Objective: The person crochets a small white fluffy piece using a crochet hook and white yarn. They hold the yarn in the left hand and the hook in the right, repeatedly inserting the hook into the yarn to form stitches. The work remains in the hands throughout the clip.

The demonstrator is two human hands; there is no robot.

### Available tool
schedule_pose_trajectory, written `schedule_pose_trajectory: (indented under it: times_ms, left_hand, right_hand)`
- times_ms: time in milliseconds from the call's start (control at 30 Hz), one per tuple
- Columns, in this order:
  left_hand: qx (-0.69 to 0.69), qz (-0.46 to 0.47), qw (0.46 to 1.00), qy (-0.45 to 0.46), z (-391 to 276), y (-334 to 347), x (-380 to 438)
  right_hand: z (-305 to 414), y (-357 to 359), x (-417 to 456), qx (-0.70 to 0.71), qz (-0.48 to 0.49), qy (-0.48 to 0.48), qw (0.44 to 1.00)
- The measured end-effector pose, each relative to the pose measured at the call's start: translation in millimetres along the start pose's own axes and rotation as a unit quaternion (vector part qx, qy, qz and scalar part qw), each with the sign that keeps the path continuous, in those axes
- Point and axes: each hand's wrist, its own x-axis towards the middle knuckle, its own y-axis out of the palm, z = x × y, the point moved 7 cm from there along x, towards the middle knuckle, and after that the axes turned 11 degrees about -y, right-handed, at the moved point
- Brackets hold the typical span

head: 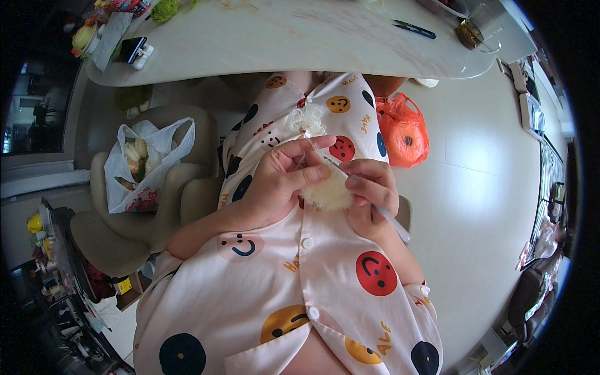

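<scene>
A fluffy cream crochet piece (328,190) is pinched between the thumb and fingers of my left hand (286,176), in front of my shirt. Its raised index finger carries a strand of pale yarn, which runs down to the work. My right hand (375,187) grips a crochet hook with a pale handle (393,224); the metal tip lies at the upper edge of the piece, close to my left thumb. Loose curly cream yarn (307,121) rests on my lap just beyond both hands.
Ahead is a pale marble table (281,42) with thread snips (415,29), a phone on a stand (133,50), a glass mug (470,35) and green yarn (165,10). A white plastic bag (115,183) sits on a chair at left; a red bag (403,140) is at right.
</scene>
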Motion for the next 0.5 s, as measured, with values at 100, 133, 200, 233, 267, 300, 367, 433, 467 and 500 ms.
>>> schedule_pose_trajectory:
  times_ms: [100, 133, 200, 233, 267, 300, 367, 433, 467, 500]
  left_hand:
    - [0.004, -0.011, 1.000, -0.009, 1.7, -1.4, 0.2]
    - [-0.004, 0.006, 1.000, -0.010, 1.9, 0.2, 0.3]
    - [-0.019, 0.039, 0.999, -0.013, 2.1, 3.0, 0.7]
    - [-0.020, 0.036, 0.999, -0.014, 2.6, 2.1, 1.0]
    - [-0.020, 0.032, 0.999, -0.014, 3.0, 1.1, 1.4]
    - [-0.020, 0.027, 0.999, -0.016, 3.6, 0.2, 1.7]
    - [-0.020, 0.023, 0.999, -0.012, 3.6, -0.4, 1.5]
    - [-0.014, 0.014, 1.000, -0.010, 3.9, -1.0, 1.2]
    - [-0.007, 0.007, 1.000, -0.008, 4.1, -1.3, 1.1]
    - [-0.003, 0.000, 1.000, -0.006, 3.7, -1.9, 1.0]
  right_hand:
    - [5.2, 6.7, -0.4, -0.037, 0.045, -0.027, 0.998]
    - [6.9, 8.3, 0.6, -0.068, 0.055, -0.058, 0.995]
    - [8.8, 12.9, 1.2, -0.120, 0.097, -0.093, 0.984]
    - [10.4, 14.5, 1.3, -0.145, 0.116, -0.112, 0.976]
    - [9.7, 15.6, 1.7, -0.161, 0.121, -0.120, 0.972]
    - [10.0, 15.7, 1.8, -0.163, 0.124, -0.124, 0.971]
    - [9.8, 16.7, 1.8, -0.170, 0.136, -0.122, 0.968]
    - [7.5, 13.2, 2.5, -0.137, 0.097, -0.092, 0.981]
    - [6.2, 11.4, 2.8, -0.118, 0.081, -0.082, 0.986]
    - [5.1, 9.2, 3.1, -0.103, 0.060, -0.074, 0.990]
